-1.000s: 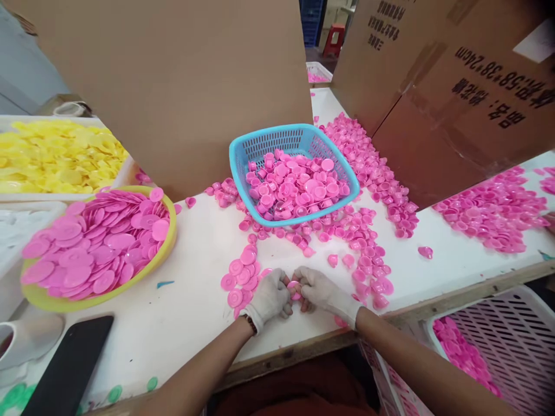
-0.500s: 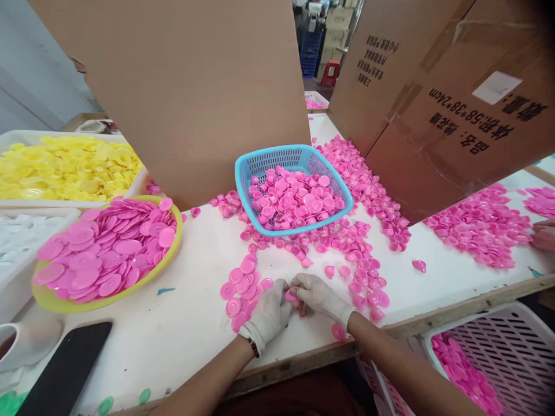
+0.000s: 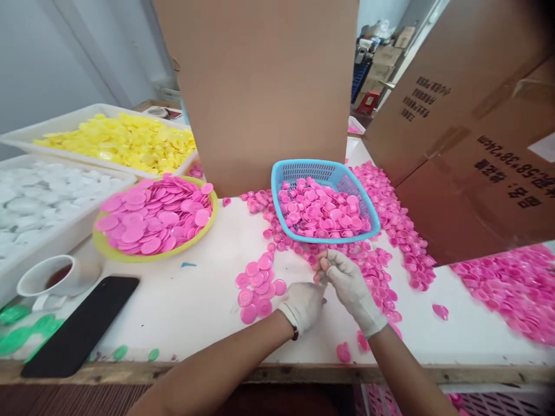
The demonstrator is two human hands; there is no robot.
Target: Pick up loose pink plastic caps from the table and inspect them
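Observation:
Both my hands wear white gloves over the white table (image 3: 191, 306). My right hand (image 3: 347, 283) reaches forward with its fingertips pinched among small pink caps (image 3: 368, 266) just in front of the blue basket (image 3: 323, 167), which holds more pink caps. My left hand (image 3: 303, 303) is curled closed right behind it, beside a small cluster of flat pink discs (image 3: 255, 286). What either hand holds is hidden by the fingers.
A yellow bowl of pink discs (image 3: 156, 214) sits left, with white trays of yellow discs (image 3: 117, 138) and white discs (image 3: 39, 196) behind. A cup (image 3: 56, 277) and black phone (image 3: 82, 323) lie near the front edge. Cardboard boxes (image 3: 269, 86) stand behind.
The view has swung left. My right hand has moved forward from my left hand towards the caps by the basket; my left hand stays curled near the discs.

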